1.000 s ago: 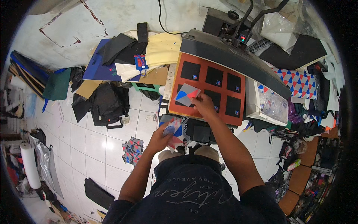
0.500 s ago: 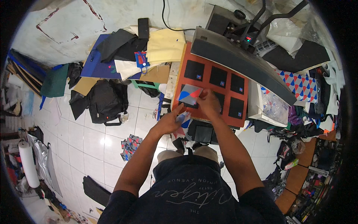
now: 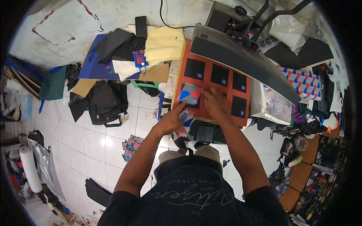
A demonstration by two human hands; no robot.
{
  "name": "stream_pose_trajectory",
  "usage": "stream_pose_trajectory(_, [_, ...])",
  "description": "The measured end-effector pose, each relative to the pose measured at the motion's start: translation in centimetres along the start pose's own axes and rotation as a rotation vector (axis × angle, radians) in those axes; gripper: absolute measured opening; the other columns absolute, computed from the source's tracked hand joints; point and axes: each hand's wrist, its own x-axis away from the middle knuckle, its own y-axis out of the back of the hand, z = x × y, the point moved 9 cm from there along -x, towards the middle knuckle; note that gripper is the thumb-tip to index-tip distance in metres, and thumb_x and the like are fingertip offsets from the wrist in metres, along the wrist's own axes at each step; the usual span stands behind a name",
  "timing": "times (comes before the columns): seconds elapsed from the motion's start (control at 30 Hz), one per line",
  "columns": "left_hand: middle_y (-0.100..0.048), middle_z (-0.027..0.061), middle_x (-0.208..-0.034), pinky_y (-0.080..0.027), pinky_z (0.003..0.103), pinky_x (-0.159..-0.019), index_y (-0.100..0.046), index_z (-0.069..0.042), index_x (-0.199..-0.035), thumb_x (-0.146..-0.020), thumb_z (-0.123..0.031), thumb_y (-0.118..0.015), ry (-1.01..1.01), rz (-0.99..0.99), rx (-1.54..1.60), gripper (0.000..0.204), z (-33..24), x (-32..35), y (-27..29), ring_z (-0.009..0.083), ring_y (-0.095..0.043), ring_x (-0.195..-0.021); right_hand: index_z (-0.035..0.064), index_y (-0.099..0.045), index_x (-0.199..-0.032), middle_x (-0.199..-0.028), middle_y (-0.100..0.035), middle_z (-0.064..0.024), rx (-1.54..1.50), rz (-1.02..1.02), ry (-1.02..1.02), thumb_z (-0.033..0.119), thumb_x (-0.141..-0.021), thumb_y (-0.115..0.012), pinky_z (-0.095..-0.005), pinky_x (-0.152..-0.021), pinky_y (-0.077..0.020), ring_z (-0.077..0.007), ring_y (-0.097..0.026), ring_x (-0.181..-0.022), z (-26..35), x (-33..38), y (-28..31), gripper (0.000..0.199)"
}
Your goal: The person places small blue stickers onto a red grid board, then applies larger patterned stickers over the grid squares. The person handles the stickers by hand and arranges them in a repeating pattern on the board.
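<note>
Heat press open, its dark upper plate (image 3: 241, 56) swung up at the far side. Orange platen (image 3: 211, 88) already carries black fabric squares (image 3: 220, 74): three across the far row, one at the near right; each of those I can see clearly has a small label on it.

My right hand (image 3: 215, 102) lies flat, fingers spread loosely, pressing on a piece at the platen's near middle, gripping nothing. The blue-red-grey printed piece (image 3: 189, 94) sits at the near left corner of the platen, just beside that hand.

My left hand (image 3: 172, 119) is at the platen's near edge, fingers curled round a small stack of printed pieces (image 3: 186, 117) in the same colours.

I'd say the loading is mostly done: most slots look filled and the near left one is being set. Left to do, by my guess: square up this piece and close the press.

A pile of cream fabric (image 3: 164, 44) and dark cloth (image 3: 113, 43) sit on the far left; white tile floor (image 3: 94, 147) below.
</note>
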Motion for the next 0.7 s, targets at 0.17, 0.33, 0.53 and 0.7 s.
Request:
stream_pose_trajectory(0.17, [-0.06,0.0283,-0.114,-0.046,0.042,-0.092,-0.024,-0.009,-0.147,-0.073,-0.007,-0.058,-0.064,-0.067,-0.014,0.081,0.04,0.14,0.13,0.041,-0.059,-0.105,0.0175,-0.062,-0.119,-0.102,-0.051,-0.0061,0.006,0.035,-0.023,0.01,-0.079,-0.062,-0.0399,-0.088,-0.0447,-0.0234,-0.053,-0.102,0.14,0.11,0.04,0.041])
stream_pose_trajectory(0.33, [-0.048,0.021,-0.136,-0.042,0.04,-0.1,-0.023,-0.016,-0.147,-0.079,-0.006,-0.061,0.039,0.024,-0.011,0.079,0.1,0.11,-0.37,0.035,-0.052,-0.12,0.0171,-0.063,-0.118,-0.101,-0.051,-0.0068,0.036,0.004,-0.001,0.01,-0.079,-0.062,-0.0397,-0.085,-0.0464,-0.0239,-0.053,-0.1,-0.2,0.53,-0.19,0.04])
stream_pose_trajectory(0.53, [-0.047,0.0206,-0.137,-0.043,0.041,-0.099,-0.024,-0.016,-0.147,-0.077,-0.004,-0.06,0.008,-0.003,-0.004,0.079,0.54,0.04,-0.31,0.0356,-0.053,-0.119,0.0175,-0.063,-0.118,-0.1,-0.052,-0.0071,0.055,-0.025,0.03,0.009,-0.079,-0.062,-0.0393,-0.082,-0.0477,-0.0245,-0.055,-0.096,0.25,0.53,0.05,0.041])
stream_pose_trajectory(0.7, [-0.05,0.02,-0.134,-0.044,0.04,-0.099,-0.024,-0.015,-0.147,-0.077,-0.004,-0.06,0.045,0.029,-0.01,0.08,0.1,0.21,-0.31,0.036,-0.054,-0.118,0.0174,-0.063,-0.118,-0.099,-0.052,-0.0072,0.069,-0.011,0.017,0.009,-0.078,-0.062,-0.0388,-0.082,-0.0481,-0.0246,-0.056,-0.096,0.38,0.46,0.23,0.041])
